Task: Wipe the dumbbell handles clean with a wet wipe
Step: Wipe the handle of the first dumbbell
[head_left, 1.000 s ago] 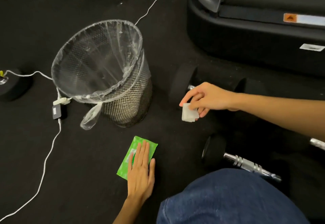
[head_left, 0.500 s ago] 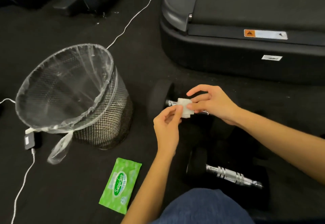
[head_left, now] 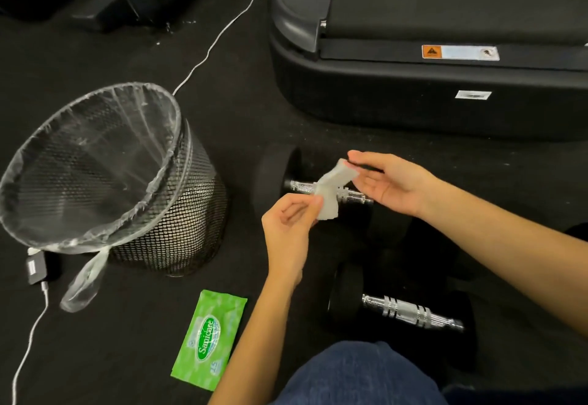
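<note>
A dark, matte floor (head_left: 241, 112) fills the room, with the black base of a treadmill (head_left: 413, 86) along the far right. A black mesh wastebasket (head_left: 178, 213) lined with clear plastic stands at left, a white cable (head_left: 219, 35) trailing past it. Two dumbbells lie on the floor: the far dumbbell (head_left: 280, 175) under the hands, the near dumbbell (head_left: 410, 310) by a denim-clad knee (head_left: 359, 379). A green wipes packet (head_left: 210, 338) lies flat. The left hand (head_left: 286, 226) and right hand (head_left: 391, 182) each pinch an end of the white wet wipe (head_left: 331, 191), stretched between them just above the far chrome handle.
</note>
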